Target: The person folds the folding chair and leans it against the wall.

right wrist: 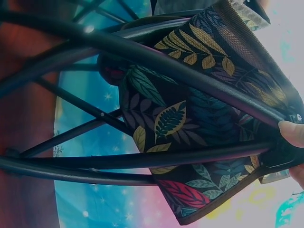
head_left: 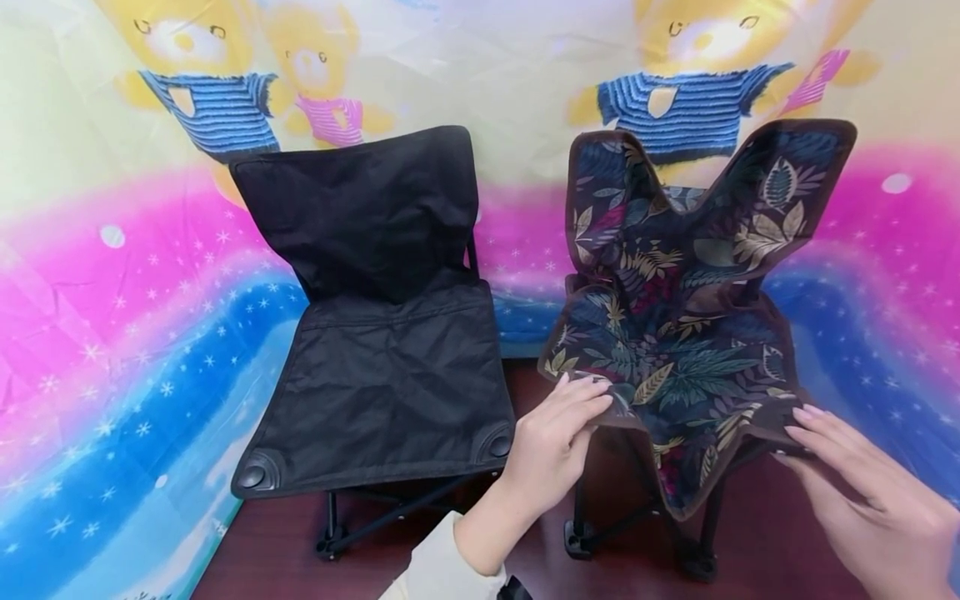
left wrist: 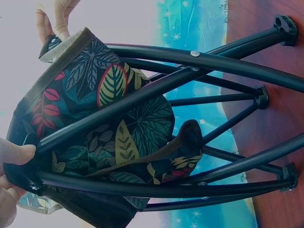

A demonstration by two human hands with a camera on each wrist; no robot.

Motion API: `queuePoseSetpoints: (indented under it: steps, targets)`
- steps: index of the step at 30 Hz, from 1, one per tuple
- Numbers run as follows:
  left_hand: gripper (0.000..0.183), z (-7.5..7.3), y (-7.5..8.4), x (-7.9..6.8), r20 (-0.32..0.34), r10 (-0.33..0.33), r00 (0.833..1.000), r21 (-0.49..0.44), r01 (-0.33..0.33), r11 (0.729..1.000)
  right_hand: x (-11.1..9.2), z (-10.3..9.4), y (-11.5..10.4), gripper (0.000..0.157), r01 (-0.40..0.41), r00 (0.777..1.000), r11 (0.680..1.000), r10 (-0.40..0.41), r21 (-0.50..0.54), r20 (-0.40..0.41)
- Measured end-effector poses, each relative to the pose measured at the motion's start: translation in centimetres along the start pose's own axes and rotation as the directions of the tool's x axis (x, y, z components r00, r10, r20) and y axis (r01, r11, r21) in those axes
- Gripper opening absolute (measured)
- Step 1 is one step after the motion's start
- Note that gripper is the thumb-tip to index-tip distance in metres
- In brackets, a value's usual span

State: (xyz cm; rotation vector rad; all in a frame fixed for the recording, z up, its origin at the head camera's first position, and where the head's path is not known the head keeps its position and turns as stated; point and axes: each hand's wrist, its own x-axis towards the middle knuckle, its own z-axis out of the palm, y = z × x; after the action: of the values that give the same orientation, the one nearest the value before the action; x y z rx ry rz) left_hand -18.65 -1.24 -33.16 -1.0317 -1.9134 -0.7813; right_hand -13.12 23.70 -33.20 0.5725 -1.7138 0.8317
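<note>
Fabric of leaf-print chair gripped at both front corners

Brown-edged and dark, the chair is set upright at the right of the head view, its feet rested on a reddish-brown surface. One front corner of its seat is pinched by the left hand, the fingers laid over the top and the thumb pressed near a tube end underneath. The other front corner is held likewise by the right hand, its fingers nearly closed about the edge, with the thumb below. Between the two hands the seat's front edge is dropped into a deep point, and the backrest's upper edge is dipped in a V. Crossed black tubes are shown beneath the seat. Just to the left, a plain black chair is placed, touched by neither hand. Both chairs are backed by a pink-and-blue cloth on which bears are printed.
</note>
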Motion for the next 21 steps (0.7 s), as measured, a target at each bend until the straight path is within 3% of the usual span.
queuePoseSetpoints:
  steps: [11, 21]
  targets:
    - [0.026, -0.1, 0.2, 0.3, -0.004, -0.008, 1.000, -0.008, 0.008, 1.000, 0.3, 0.4, -0.1, 0.037, -0.006, 1.000, 0.999, 0.006, -0.034, 0.003]
    - [0.025, 0.0, 0.2, 0.5, -0.022, 0.002, 1.000, -0.031, -0.002, 1.000, 0.7, 1.3, -0.4, 0.031, -0.002, 0.999, 0.999, 0.004, 0.037, -0.042]
